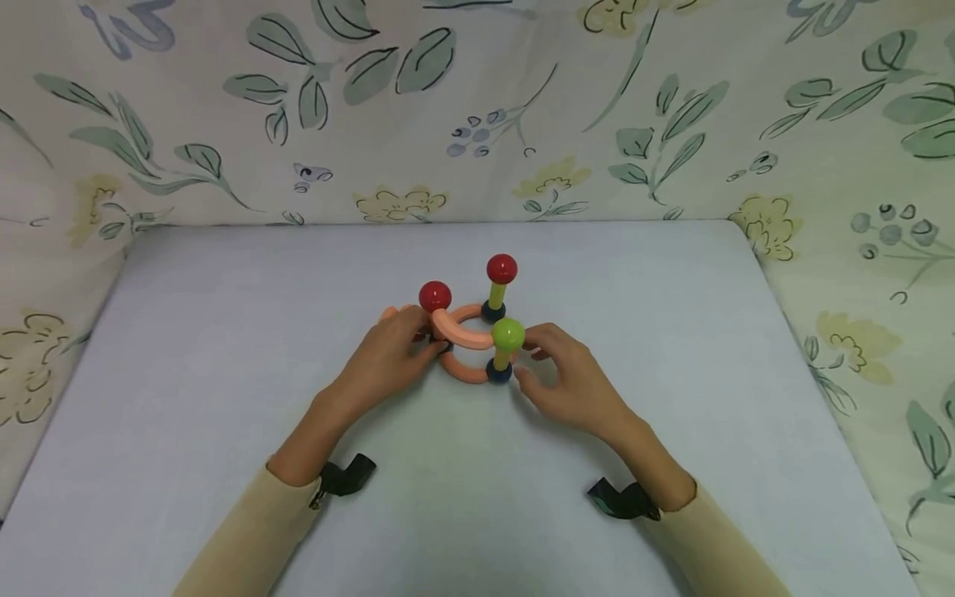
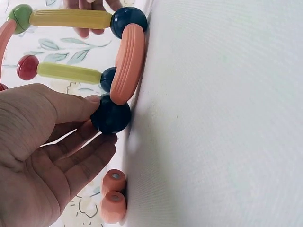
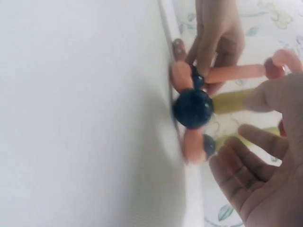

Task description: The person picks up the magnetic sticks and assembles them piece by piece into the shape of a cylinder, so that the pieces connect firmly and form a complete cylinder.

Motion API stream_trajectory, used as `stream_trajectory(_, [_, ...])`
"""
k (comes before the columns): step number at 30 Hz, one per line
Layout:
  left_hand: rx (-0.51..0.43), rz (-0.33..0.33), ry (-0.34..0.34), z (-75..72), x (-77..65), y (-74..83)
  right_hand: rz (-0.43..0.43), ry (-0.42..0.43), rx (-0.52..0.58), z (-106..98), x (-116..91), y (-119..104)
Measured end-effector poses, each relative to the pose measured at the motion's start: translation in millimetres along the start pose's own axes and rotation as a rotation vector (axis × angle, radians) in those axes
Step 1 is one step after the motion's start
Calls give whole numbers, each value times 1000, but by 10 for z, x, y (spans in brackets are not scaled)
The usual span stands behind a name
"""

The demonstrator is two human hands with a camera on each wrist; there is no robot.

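A toy frame of balls and sticks stands on the table. Curved orange sticks (image 1: pixel 466 372) and dark blue balls (image 1: pixel 499 370) form its base ring. Yellowish uprights (image 2: pixel 71 19) carry a green ball (image 1: pixel 508 334) and a red ball (image 1: pixel 502 269). An upper curved orange stick (image 1: pixel 466 333) joins the green ball to another red ball (image 1: pixel 435 296). My left hand (image 1: pixel 391 352) pinches a dark blue ball (image 2: pixel 111 116) at the base's left, thumb on top in the left wrist view. With fingers spread, my right hand (image 1: pixel 567 377) is beside the green-topped upright, its thumb overlapping the yellow stick (image 3: pixel 232 101).
Two loose orange pieces (image 2: pixel 113 206) lie beyond my left hand. The white table (image 1: pixel 224 332) meets a floral cloth (image 1: pixel 477 108) at its back edge. Black straps (image 1: pixel 347 475) show at both wrists.
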State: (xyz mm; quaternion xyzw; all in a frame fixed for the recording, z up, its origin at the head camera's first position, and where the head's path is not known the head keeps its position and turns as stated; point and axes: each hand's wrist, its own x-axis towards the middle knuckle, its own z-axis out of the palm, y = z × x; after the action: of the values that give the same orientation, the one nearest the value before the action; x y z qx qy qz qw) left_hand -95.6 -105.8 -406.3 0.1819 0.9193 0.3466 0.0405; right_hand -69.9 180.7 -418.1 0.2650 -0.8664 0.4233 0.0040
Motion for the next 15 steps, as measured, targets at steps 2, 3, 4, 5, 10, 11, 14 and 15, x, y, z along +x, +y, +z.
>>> stream_trajectory(2, [1,1,4,1,-6,-3,11,12,-6,57,-11,-16])
stream_trajectory(3, [-1,3,6,2,-8,-5,18,21,-12,86,-11,-21])
stream_trajectory(4, [-2,5,8,-1,-10,-8,27,28,-18,110,-5,-31])
stream_trajectory(5, [-7,8,10,-3,-11,-10,36,37,-24,135,2,-36])
stream_trajectory(10, [-31,20,7,-2,-14,-13,56,64,-35,222,24,-56])
stream_trajectory(11, [-35,24,5,1,-11,-11,57,69,-39,234,25,-53])
stream_trajectory(14, [-32,26,-4,7,-8,-2,57,80,-51,259,24,-44])
stream_trajectory(15, [-30,25,-8,10,-8,1,57,84,-55,263,24,-37])
